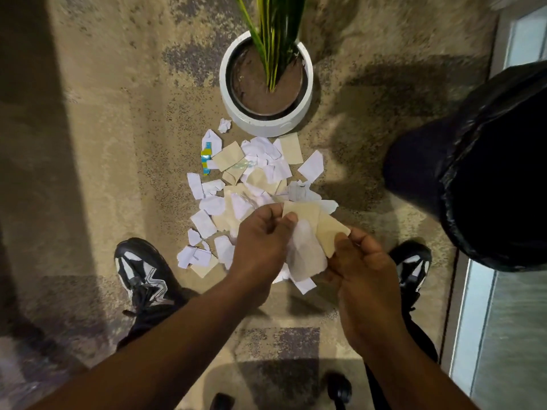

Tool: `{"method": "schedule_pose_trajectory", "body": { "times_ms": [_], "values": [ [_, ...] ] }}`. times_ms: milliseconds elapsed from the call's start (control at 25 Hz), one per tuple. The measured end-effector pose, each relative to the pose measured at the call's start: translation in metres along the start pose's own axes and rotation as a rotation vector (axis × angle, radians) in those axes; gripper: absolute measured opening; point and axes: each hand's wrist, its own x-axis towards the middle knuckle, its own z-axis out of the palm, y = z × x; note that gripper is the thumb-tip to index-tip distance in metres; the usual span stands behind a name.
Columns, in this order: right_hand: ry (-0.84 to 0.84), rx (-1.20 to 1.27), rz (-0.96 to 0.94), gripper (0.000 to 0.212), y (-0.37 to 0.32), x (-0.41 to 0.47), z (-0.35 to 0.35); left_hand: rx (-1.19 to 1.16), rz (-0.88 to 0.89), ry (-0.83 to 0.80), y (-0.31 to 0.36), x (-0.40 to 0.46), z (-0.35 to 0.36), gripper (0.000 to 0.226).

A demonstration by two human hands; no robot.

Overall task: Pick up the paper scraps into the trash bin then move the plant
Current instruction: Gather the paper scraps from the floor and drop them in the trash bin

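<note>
Left hand [260,241] and right hand [359,261] together pinch a small bundle of torn paper [310,232] — beige and white pieces — held just above the floor between the person's two shoes. Beneath and beyond the hands, the remaining paper scraps [254,170] lie scattered on the mottled carpet [118,143], reaching the foot of the white pot [266,122] holding the plant [275,31]. Black-lined trash bin [488,173] — standing at the right, near the pile.
</note>
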Motion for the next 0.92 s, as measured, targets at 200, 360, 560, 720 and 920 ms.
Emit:
{"method": "schedule_pose_trajectory", "body": {
  "times_ms": [200,360,560,720,920],
  "values": [
    [0.1,0.393,0.005,0.019,-0.042,-0.021,-0.025,0.012,0.029,-0.054,0.044,-0.035,0.068,0.013],
    [0.041,0.514,-0.133,0.033,-0.067,0.007,-0.063,-0.045,0.174,-0.103,0.065,-0.045,0.131,0.012],
    [0.078,0.485,-0.217,0.036,-0.084,0.031,-0.115,-0.167,0.044,-0.072,0.068,-0.052,0.208,0.005],
    [0.189,0.556,-0.113,0.031,-0.086,0.047,-0.145,-0.132,-0.057,-0.024,0.06,-0.047,0.243,0.009],
    [0.143,0.845,0.038,0.026,-0.095,0.057,-0.17,-0.113,-0.208,-0.042,0.06,-0.033,0.264,0.005]
  ]
}}
